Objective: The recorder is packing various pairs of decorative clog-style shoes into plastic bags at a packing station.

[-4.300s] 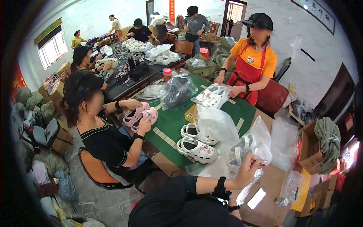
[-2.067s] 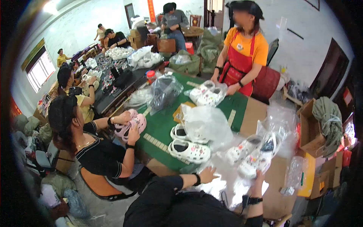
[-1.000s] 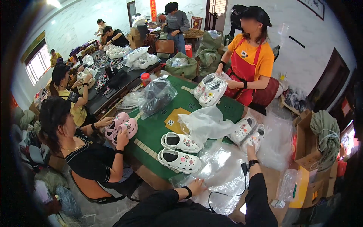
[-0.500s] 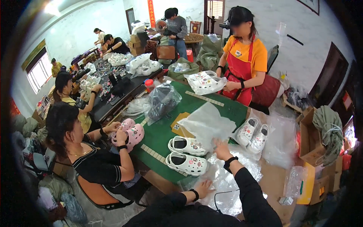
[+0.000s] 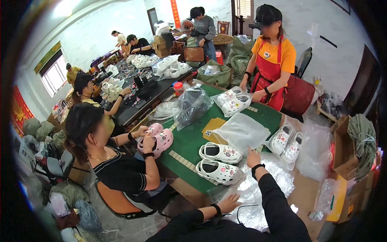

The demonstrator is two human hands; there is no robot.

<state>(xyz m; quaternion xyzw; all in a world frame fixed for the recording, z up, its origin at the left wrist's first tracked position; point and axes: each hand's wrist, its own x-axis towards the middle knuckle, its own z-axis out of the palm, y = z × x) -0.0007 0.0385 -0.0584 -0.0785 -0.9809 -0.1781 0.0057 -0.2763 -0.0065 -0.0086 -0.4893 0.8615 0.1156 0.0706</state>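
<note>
My left hand (image 5: 229, 203) lies with its fingers stretched out on a pile of clear plastic bags (image 5: 278, 181) at the table's near edge. My right hand (image 5: 254, 157) is at the lower corner of a frosted plastic bag (image 5: 244, 131), its fingers closed at the bag's edge; the fingertips are small in view. Left of that hand, a white clog (image 5: 221, 153) with charms sits behind a second white clog (image 5: 219, 171), both toes pointing right. A bagged pair of white clogs (image 5: 286, 143) lies to the right.
Across the green table (image 5: 181, 139), a person in a red apron (image 5: 268, 60) handles bagged white clogs (image 5: 233, 101). Another person at left holds pink clogs (image 5: 158, 142). A bag of dark items (image 5: 193, 105) and a yellow card (image 5: 211, 130) lie on the table. Cardboard boxes (image 5: 342, 149) stand at right.
My view has shifted, so the scene sits farther right. The frosted bag lies flatter. The person across has lowered the bagged clogs toward the table. My left hand stays on the clear bags.
</note>
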